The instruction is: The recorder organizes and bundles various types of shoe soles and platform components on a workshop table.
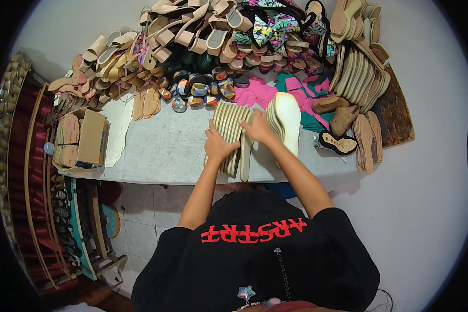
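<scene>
A row of cream shoe soles stands on edge, packed side by side, at the table's near middle. My left hand lies across the row, fingers over its left side and thumb at its right side. My right hand grips the upper part of a sole at the row's right end. This sole leans a little apart from the others at its near end. Right of my right hand stands a second group of soles, its outermost one showing a pale, smooth face. My right forearm hides part of that group.
Heaped sandals line the back of the grey table. Colourful patterned shoe pieces and pink material lie before them. A cardboard box holds insoles at left. Wooden shoe lasts and a black-edged sole sit right.
</scene>
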Demonstrator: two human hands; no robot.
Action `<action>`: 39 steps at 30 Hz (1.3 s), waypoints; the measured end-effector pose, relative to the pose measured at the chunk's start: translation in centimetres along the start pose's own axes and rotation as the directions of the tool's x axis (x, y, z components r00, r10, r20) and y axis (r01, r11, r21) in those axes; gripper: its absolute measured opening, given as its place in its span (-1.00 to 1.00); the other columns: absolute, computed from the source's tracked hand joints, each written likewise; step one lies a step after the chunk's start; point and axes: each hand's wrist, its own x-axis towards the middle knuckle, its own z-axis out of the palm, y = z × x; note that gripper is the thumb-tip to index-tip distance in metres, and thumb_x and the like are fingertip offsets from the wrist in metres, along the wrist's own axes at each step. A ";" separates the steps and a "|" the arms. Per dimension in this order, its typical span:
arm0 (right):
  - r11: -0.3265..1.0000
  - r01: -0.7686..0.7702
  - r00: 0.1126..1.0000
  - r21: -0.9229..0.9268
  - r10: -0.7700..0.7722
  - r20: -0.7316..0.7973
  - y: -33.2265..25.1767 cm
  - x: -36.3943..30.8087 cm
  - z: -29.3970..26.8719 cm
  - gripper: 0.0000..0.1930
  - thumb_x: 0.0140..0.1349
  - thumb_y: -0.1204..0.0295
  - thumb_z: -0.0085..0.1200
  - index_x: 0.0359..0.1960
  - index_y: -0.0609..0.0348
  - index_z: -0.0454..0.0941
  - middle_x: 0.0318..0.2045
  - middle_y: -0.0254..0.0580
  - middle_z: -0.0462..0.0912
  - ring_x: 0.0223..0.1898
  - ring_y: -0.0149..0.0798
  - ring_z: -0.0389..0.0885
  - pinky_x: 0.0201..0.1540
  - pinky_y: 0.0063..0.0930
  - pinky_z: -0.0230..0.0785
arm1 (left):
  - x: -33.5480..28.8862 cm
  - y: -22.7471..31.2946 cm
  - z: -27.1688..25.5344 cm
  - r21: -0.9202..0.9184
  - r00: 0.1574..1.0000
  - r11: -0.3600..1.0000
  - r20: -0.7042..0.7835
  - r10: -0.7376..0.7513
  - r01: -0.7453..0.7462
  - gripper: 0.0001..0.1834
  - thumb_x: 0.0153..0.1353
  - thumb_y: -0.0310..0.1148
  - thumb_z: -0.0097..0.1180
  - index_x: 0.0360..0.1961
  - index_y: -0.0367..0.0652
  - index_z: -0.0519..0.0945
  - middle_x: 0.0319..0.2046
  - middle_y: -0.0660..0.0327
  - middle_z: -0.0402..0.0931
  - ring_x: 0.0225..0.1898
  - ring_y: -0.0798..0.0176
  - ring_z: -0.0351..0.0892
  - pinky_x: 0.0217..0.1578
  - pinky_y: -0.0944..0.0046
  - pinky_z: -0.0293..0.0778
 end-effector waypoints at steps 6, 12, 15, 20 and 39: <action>0.986 -0.126 0.923 -0.109 0.157 0.352 2.8 -6.9 4.5 -0.04 -0.18 0.12 0.24 0.05 0.62 -0.06 -0.05 0.52 0.19 -0.03 0.34 0.30 -0.01 -0.11 0.27 | 0.0 -0.2 -0.4 -0.010 1.000 1.000 0.014 0.001 -0.001 0.28 -0.51 0.05 0.35 0.24 -0.16 -0.11 -0.19 -0.10 0.28 -0.29 -0.15 0.46 -0.33 0.03 0.44; 0.942 0.028 0.975 0.334 -0.100 0.201 3.4 -7.7 5.1 -0.14 -0.18 0.29 0.27 0.07 0.49 -0.01 -0.06 0.36 0.29 0.01 0.19 0.32 0.04 -0.17 0.22 | 0.2 0.0 -0.7 -0.016 0.997 1.000 0.076 -0.001 0.002 0.28 -0.47 0.09 0.34 0.26 -0.13 -0.15 -0.23 -0.18 0.34 -0.28 -0.17 0.47 -0.31 0.04 0.44; 0.874 -0.075 0.960 0.480 -0.066 0.271 2.8 -7.9 4.4 -0.24 -0.12 0.34 0.22 0.08 0.38 0.05 -0.08 0.32 0.32 -0.01 0.12 0.33 0.04 -0.17 0.20 | 0.1 -0.1 -0.5 -0.024 0.999 1.000 0.037 0.018 -0.017 0.29 -0.45 0.11 0.33 0.26 -0.15 -0.16 -0.24 -0.22 0.34 -0.29 -0.18 0.48 -0.31 0.04 0.44; 0.953 -0.023 0.976 0.301 -0.044 0.212 4.2 -7.3 4.8 -0.37 -0.01 0.29 0.10 0.05 0.33 0.12 -0.17 0.33 0.35 -0.03 0.18 0.30 0.04 -0.17 0.17 | -0.4 0.7 -0.1 -0.014 0.999 1.000 0.035 -0.007 0.007 0.29 -0.42 0.14 0.32 0.25 -0.22 -0.16 -0.23 -0.23 0.32 -0.28 -0.21 0.47 -0.31 0.04 0.43; 0.924 0.154 0.889 0.349 0.025 -0.458 -0.4 -7.9 -8.4 -0.85 0.09 0.48 -0.03 -0.35 0.27 0.52 -0.41 -0.10 0.55 -0.49 -0.27 0.49 -0.41 -0.48 0.33 | -0.9 3.2 0.1 0.184 0.991 0.974 -0.008 -0.131 0.130 0.38 -0.51 0.08 0.36 0.22 -0.43 -0.20 0.00 -0.13 0.15 -0.03 -0.09 0.23 -0.11 -0.03 0.26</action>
